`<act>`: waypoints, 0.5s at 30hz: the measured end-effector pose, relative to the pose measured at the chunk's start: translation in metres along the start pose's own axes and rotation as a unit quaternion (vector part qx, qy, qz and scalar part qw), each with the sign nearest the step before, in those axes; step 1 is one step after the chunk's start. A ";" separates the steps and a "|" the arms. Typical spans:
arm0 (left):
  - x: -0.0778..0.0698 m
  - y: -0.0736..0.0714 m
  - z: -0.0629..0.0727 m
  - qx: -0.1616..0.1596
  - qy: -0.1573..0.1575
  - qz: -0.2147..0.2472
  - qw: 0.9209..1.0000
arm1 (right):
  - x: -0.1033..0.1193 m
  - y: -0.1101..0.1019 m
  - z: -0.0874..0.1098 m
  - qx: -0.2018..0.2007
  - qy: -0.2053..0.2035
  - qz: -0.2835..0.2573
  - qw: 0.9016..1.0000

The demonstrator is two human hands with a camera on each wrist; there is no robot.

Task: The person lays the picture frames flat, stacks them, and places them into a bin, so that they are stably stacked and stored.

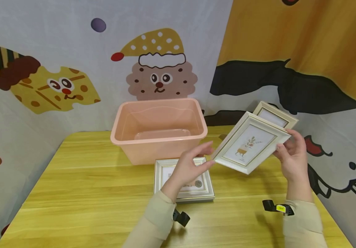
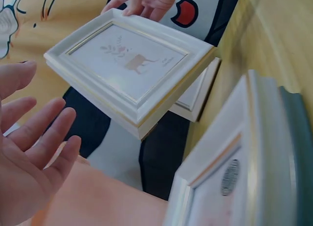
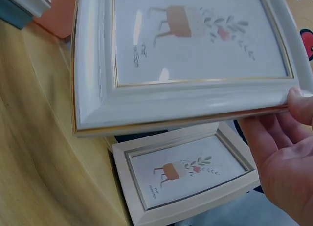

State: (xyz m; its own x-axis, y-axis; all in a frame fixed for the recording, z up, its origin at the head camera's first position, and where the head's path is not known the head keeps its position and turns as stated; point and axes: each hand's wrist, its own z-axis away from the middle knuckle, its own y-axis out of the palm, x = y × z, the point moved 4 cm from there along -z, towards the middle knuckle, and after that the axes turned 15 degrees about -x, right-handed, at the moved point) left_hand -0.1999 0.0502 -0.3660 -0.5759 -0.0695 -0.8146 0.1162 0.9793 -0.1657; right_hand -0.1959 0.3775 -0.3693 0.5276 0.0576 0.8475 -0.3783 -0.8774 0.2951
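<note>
Evidently, the pink bin [image 1: 153,148] stood just beyond the left hand [image 1: 188,168], mouth upward, probably so that both arms could work in front of it. Beneath that hand lay a white picture frame [image 1: 199,187], print side up, the flat pose presumably keeping it steady on the wooden table [image 1: 88,199]. A greyish-green layer showed under it; whether backing or another frame, I could not tell. The left hand's fingers were spread and relaxed, gripping nothing, and its thumb came close to the near corner of the raised frame [image 1: 247,143] between the hands. In the left wrist view, a gap separated fingers and frame.

The right hand [image 1: 294,158] gripped that raised frame by its right-hand border, thumb on the front and fingers behind, likely to leave the print uncovered. Held at one end only, it hung tilted, clear of the table. Behind it, beyond the right hand, a cream frame [image 1: 274,117] stood at a slant, seemingly propped against the printed cloth [image 1: 326,93] for support.
</note>
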 end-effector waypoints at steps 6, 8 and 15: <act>-0.015 -0.003 -0.013 -0.019 0.063 0.000 0.998 | 0.000 -0.001 -0.001 0.057 -0.003 -0.096 0.994; -0.019 -0.004 -0.017 -0.022 0.087 -0.005 0.996 | -0.001 0.000 -0.001 0.079 -0.003 -0.125 0.989; -0.025 -0.002 -0.028 -0.017 0.118 -0.018 0.993 | -0.004 0.004 0.000 0.140 0.008 -0.204 0.969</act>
State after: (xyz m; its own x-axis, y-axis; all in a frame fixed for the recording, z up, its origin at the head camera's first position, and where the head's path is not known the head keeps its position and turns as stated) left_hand -0.2087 0.0553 -0.3293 -0.7533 -0.0622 -0.6547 0.0669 0.9831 -0.1703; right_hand -0.1993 0.3739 -0.3719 0.5770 0.4331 0.6925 0.0823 -0.8744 0.4782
